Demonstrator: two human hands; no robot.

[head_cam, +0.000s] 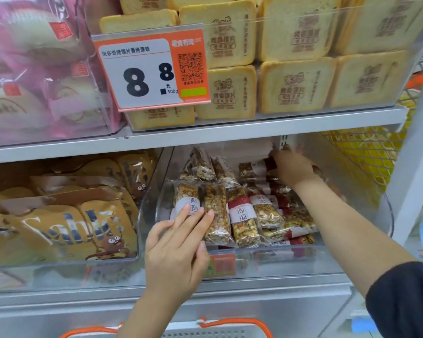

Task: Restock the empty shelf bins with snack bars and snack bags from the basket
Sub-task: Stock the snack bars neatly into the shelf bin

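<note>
A clear shelf bin (352, 242) on the lower shelf holds several wrapped snack bars (242, 215) of nuts and grains with white and red paper bands. My left hand (178, 245) is at the bin's front left, fingers straight and touching the front bars, thumb by the lower end of one bar. My right hand (291, 167) reaches deep into the back right of the bin and grips a dark red bar (266, 164) there. The basket (230, 329), white with an orange rim, shows only its top edge at the bottom.
To the left, another clear bin (122, 261) holds brown snack bags. The upper shelf carries stacked toast-slice packs (296, 86), pink bun bags (34, 76) and an orange price tag (152, 69). A white shelf upright (410, 167) stands at right, yellow mesh behind it.
</note>
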